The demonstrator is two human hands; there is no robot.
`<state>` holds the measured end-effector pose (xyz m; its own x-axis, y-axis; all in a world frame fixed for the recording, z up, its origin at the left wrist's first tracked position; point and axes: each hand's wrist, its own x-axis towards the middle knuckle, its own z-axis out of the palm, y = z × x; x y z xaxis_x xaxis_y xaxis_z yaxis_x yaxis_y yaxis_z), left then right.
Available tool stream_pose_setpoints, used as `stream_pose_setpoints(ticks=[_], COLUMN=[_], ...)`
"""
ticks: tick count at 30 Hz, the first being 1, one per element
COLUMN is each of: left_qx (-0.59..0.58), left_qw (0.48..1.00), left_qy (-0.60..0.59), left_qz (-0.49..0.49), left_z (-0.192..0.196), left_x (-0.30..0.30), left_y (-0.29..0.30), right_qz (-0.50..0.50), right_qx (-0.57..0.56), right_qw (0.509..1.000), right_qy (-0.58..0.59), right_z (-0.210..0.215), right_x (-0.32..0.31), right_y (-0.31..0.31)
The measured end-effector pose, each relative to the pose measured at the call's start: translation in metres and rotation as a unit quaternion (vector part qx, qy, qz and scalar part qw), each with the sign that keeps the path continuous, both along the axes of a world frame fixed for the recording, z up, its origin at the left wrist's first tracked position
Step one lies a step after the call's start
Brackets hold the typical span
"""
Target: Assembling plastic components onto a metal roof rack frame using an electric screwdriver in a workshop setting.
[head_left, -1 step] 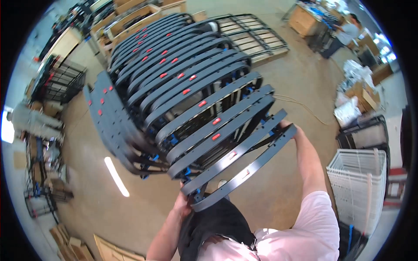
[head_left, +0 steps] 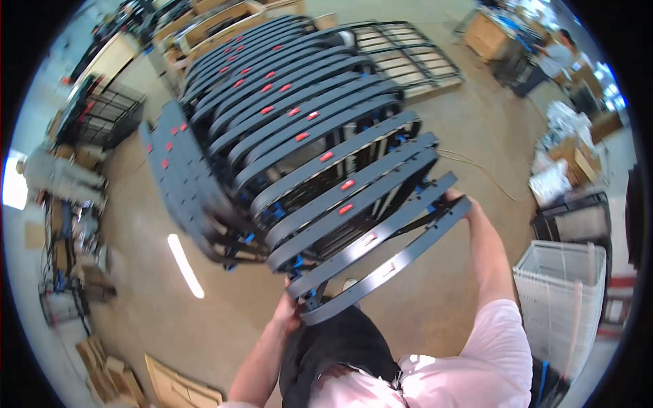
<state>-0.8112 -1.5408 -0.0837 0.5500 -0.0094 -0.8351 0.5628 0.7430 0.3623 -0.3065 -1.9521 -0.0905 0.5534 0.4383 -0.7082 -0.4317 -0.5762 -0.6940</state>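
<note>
A dark grey metal frame (head_left: 410, 247) with rounded bends and a red tab stands nearest my body, tilted. My left hand (head_left: 288, 310) is closed round its near left end, fingers partly hidden behind the metal. At the far right end my right hand (head_left: 461, 201) grips the same frame, its fingers mostly hidden. Just beyond it a long row of similar curved frames (head_left: 309, 144) stands close together, with red tabs on top and blue pieces at the joints. Another cluster of grey frames (head_left: 178, 160) leans at the row's left side.
Flat black grid frames (head_left: 408, 58) lie on a pallet beyond the row. White wire baskets (head_left: 558, 299) are stacked at my right, with plastic-wrapped goods (head_left: 568, 122) farther back. A person (head_left: 554, 61) works at the far right; another (head_left: 64, 175) bends over at the left.
The scene sits slightly farther right in the picture. Both hands keep their hold on the nearest frame.
</note>
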Motion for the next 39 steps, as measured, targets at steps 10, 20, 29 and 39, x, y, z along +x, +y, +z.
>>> stream_pose_setpoints(ticks=[10, 20, 29, 39], left_qx=[-0.025, -0.060, -0.021, 0.034], left_qw=[0.999, 0.995, 0.999, 0.989], left_qy=[-0.006, 0.055, 0.006, -0.142], left_qz=[0.031, 0.063, 0.036, -0.013], left_z=[0.006, 0.003, 0.031, 0.004], left_x=[0.005, -0.005, -0.092, -0.193], left_y=[0.003, -0.004, 0.020, 0.222], right_qz=[-0.012, -0.060, -0.083, -0.251], right_qx=[0.148, 0.236, 0.273, 0.261], right_qw=[0.984, 0.964, 0.956, 0.931], right_qy=[0.103, 0.103, 0.071, 0.036], right_z=[-0.028, -0.031, -0.051, 0.011], right_x=[-0.004, -0.056, -0.210, -0.420], right_y=[0.002, 0.007, -0.175, -0.011])
